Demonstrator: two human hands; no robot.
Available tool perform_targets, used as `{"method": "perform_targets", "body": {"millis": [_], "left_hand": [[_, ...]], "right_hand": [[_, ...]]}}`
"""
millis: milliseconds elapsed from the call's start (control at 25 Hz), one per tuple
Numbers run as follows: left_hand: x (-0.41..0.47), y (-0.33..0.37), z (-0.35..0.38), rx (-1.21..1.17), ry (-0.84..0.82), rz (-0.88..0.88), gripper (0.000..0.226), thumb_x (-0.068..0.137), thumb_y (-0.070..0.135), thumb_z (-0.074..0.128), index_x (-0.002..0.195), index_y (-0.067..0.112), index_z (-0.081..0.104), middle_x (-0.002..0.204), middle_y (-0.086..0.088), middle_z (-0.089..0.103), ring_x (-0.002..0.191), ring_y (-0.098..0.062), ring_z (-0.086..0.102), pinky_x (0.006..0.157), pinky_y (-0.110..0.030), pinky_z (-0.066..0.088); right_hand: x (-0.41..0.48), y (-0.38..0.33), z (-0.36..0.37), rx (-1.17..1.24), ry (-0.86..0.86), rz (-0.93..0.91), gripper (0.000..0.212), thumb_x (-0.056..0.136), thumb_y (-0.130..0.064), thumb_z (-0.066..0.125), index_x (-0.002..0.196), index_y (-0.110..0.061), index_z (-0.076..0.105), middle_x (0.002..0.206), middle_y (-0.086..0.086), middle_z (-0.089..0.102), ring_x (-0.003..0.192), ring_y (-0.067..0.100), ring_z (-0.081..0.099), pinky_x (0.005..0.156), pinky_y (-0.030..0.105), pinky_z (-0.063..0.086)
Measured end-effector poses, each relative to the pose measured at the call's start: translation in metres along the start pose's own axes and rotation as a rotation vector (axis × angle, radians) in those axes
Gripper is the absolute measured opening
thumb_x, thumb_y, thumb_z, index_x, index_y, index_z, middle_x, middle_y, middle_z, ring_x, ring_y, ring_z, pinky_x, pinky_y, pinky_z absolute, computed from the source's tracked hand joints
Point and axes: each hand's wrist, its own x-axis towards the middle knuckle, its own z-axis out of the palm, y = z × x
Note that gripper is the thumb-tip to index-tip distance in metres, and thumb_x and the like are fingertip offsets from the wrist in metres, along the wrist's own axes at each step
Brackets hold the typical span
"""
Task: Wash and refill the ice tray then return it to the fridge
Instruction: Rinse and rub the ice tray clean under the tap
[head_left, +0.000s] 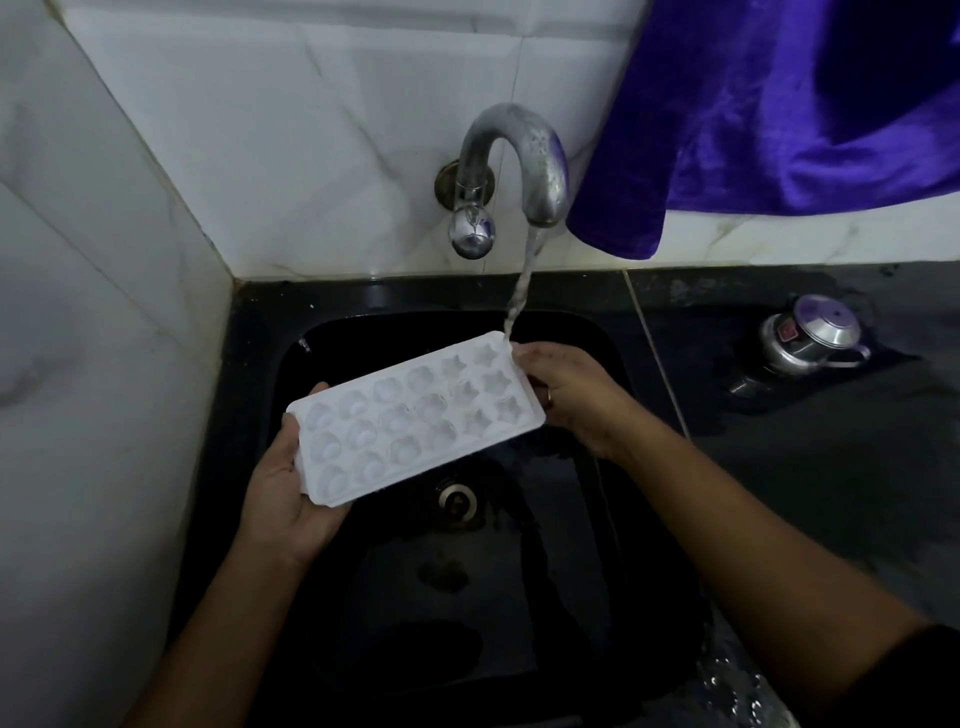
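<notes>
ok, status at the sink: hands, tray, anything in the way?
Left hand grips ice tray at its left end, right hand at its right end. Tray face up over sink, tap stream hitting its far right corner. Nothing blocks the stream.

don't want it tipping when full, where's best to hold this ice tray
By its two short ends, a hand from each side, as the left hand and right hand hold it now. The ice tray is long, shallow and flat-rimmed, so end grips should keep it level.
</notes>
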Motion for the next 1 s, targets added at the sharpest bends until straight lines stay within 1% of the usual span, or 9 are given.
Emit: {"method": "perform_targets", "body": {"millis": [200,360,480,560,640,720,800,920,1000], "left_hand": [[-0.003,0.001,0.014,-0.018,0.000,0.067,0.039,0.094,0.042,0.056,0.121,0.024,0.078,0.138,-0.013,0.069,0.118,-0.033,0.072,0.081,-0.052,0.064],[-0.015,-0.004,0.025,0.000,-0.014,0.078,0.046,0.107,0.042,0.043,0.105,0.024,0.085,0.127,-0.013,0.074,0.109,-0.032,0.076,0.075,-0.047,0.065],[-0.016,-0.002,0.029,0.003,-0.020,0.092,0.048,0.105,0.044,0.043,0.103,0.022,0.086,0.129,-0.013,0.074,0.112,-0.032,0.074,0.084,-0.049,0.064],[-0.012,0.005,0.026,-0.039,-0.007,0.101,0.045,0.100,0.043,0.050,0.105,0.017,0.085,0.133,-0.015,0.071,0.117,-0.033,0.072,0.092,-0.049,0.061],[-0.007,0.011,0.019,-0.071,0.021,0.116,0.045,0.105,0.043,0.049,0.122,0.013,0.079,0.141,-0.017,0.066,0.125,-0.036,0.067,0.096,-0.051,0.059],[-0.007,0.010,0.017,-0.077,0.027,0.108,0.046,0.109,0.045,0.044,0.131,0.016,0.074,0.143,-0.016,0.064,0.128,-0.036,0.065,0.099,-0.052,0.057],[-0.012,0.000,0.023,-0.024,-0.014,0.116,0.045,0.107,0.043,0.044,0.112,0.022,0.083,0.134,-0.013,0.071,0.119,-0.033,0.071,0.094,-0.050,0.060],[-0.016,-0.002,0.031,-0.026,-0.036,0.103,0.050,0.107,0.043,0.043,0.099,0.019,0.086,0.124,-0.013,0.076,0.110,-0.030,0.075,0.084,-0.046,0.064],[-0.007,0.007,0.020,-0.121,-0.085,0.054,0.053,0.113,0.043,0.041,0.116,0.009,0.081,0.135,-0.019,0.069,0.121,-0.036,0.069,0.090,-0.052,0.062]], "right_hand": [[-0.009,0.011,-0.001,0.192,-0.037,-0.054,0.026,0.107,-0.009,0.051,0.124,-0.001,0.068,0.118,0.019,0.075,0.106,0.031,0.073,0.094,0.048,0.060],[-0.009,0.006,0.012,0.130,0.146,-0.148,0.030,0.104,-0.026,0.062,0.102,0.004,0.069,0.106,0.026,0.074,0.087,0.031,0.070,0.085,0.051,0.060],[-0.008,-0.002,0.018,0.089,0.166,-0.184,0.033,0.104,-0.028,0.063,0.103,0.004,0.071,0.107,0.026,0.074,0.087,0.028,0.070,0.085,0.048,0.059],[-0.011,-0.008,0.017,0.216,0.040,-0.154,0.018,0.105,-0.010,0.056,0.110,-0.003,0.071,0.112,0.018,0.076,0.096,0.025,0.073,0.090,0.043,0.062],[-0.016,-0.010,0.019,0.328,-0.076,-0.129,0.024,0.104,0.002,0.049,0.117,-0.002,0.068,0.114,0.015,0.075,0.101,0.024,0.074,0.089,0.041,0.063],[-0.011,-0.008,0.021,0.262,-0.011,-0.148,0.019,0.105,-0.004,0.052,0.113,-0.003,0.069,0.104,0.012,0.076,0.091,0.022,0.074,0.077,0.036,0.064],[-0.004,-0.008,0.023,0.171,0.112,-0.181,0.018,0.104,-0.018,0.061,0.102,-0.002,0.070,0.089,0.010,0.073,0.076,0.019,0.069,0.067,0.032,0.058],[0.002,-0.013,0.018,0.072,0.159,-0.195,0.030,0.103,-0.025,0.064,0.098,0.004,0.070,0.092,0.012,0.072,0.079,0.026,0.065,0.075,0.041,0.055],[0.000,-0.013,0.011,0.088,0.025,-0.169,0.021,0.106,-0.015,0.056,0.111,-0.002,0.072,0.102,0.011,0.076,0.089,0.025,0.072,0.079,0.038,0.061]]}}
